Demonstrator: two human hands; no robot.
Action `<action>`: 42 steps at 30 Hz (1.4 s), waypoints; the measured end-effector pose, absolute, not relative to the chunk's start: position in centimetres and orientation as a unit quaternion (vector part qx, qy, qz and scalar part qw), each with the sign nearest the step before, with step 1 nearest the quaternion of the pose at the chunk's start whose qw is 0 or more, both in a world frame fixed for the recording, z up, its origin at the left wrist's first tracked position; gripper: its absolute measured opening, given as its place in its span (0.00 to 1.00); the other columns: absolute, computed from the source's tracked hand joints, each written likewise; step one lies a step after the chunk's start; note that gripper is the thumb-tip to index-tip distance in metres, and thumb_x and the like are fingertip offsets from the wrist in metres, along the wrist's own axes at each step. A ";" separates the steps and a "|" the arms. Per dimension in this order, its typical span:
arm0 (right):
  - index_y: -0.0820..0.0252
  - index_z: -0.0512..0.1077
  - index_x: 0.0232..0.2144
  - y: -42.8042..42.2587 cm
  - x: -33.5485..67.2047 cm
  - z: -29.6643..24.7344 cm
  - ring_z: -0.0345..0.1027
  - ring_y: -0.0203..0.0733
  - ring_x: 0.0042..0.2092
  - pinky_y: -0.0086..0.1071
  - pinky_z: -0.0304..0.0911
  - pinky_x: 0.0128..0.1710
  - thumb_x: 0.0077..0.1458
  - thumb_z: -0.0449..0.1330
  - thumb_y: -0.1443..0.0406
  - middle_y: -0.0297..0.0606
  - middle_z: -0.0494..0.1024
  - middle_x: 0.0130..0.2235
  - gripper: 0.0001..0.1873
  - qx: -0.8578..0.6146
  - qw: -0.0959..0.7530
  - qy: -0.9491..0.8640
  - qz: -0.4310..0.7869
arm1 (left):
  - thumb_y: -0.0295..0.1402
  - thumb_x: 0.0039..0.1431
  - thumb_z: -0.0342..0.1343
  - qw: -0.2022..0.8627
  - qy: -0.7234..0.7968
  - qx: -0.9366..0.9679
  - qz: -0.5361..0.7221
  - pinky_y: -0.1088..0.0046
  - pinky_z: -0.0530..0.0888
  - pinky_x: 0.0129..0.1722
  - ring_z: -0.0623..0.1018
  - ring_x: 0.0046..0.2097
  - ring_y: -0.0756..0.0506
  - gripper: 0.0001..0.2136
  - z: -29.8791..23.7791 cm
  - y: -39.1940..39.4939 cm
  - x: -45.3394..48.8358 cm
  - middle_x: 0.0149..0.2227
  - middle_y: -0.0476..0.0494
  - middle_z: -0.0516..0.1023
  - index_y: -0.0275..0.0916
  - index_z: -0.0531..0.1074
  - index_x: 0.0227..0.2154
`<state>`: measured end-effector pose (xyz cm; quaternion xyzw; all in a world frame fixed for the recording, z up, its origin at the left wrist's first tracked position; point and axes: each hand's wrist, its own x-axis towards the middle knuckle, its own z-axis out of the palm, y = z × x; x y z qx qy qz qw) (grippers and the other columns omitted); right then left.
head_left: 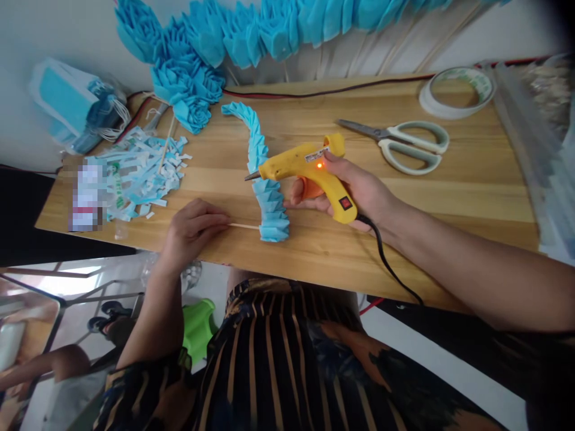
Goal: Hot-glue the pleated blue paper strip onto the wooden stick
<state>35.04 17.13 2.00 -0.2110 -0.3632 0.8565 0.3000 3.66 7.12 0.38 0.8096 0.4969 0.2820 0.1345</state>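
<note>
My right hand (359,191) is closed around a yellow glue gun (305,167) with an orange trigger and a lit orange lamp. Its nozzle points left, over a long strip of folded blue paper (265,173) that curves across the wooden table (449,197). My left hand (193,230) pinches the end of a thin wooden stick (245,226) lying on the table; the stick's other end reaches the lower end of the blue strip. The gun's black cord (390,269) runs off the front edge.
Scissors (404,143) and a roll of white tape (458,90) lie at the back right. A pile of blue and white paper scraps (139,173) is at the left, blue paper flowers (188,90) behind it. A red and black cable (341,90) runs along the back edge.
</note>
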 end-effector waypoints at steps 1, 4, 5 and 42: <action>0.60 0.76 0.40 17.1 35.1 2.0 0.77 0.43 0.38 0.43 0.74 0.52 0.67 0.58 0.50 0.38 0.81 0.34 0.20 -0.212 0.301 -0.365 0.855 | 0.32 0.68 0.59 0.135 0.495 0.811 0.282 0.67 0.75 0.39 0.78 0.39 0.45 0.06 0.4 7.1 3.7 0.38 0.45 0.81 0.43 0.82 0.38; 0.57 0.76 0.36 17.1 35.1 2.1 0.78 0.45 0.39 0.44 0.74 0.52 0.66 0.58 0.50 0.39 0.81 0.33 0.18 -0.233 0.300 -0.373 0.847 | 0.32 0.67 0.59 0.139 0.503 0.807 0.276 0.65 0.75 0.40 0.78 0.39 0.44 0.06 0.6 7.2 3.8 0.38 0.44 0.81 0.43 0.82 0.37; 0.57 0.76 0.36 17.1 35.1 2.2 0.78 0.45 0.40 0.44 0.74 0.52 0.66 0.58 0.50 0.39 0.81 0.33 0.18 -0.240 0.298 -0.375 0.845 | 0.32 0.67 0.59 0.141 0.506 0.805 0.275 0.65 0.75 0.39 0.78 0.39 0.44 0.07 0.6 7.2 3.9 0.38 0.43 0.81 0.43 0.82 0.37; 0.59 0.71 0.38 18.0 35.2 1.6 0.80 0.45 0.43 0.45 0.78 0.47 0.74 0.44 0.55 0.40 0.81 0.35 0.22 -0.222 0.345 -0.314 0.857 | 0.34 0.68 0.59 0.096 0.545 0.779 0.295 0.64 0.75 0.39 0.79 0.39 0.43 0.07 0.1 7.0 3.8 0.37 0.46 0.81 0.45 0.82 0.36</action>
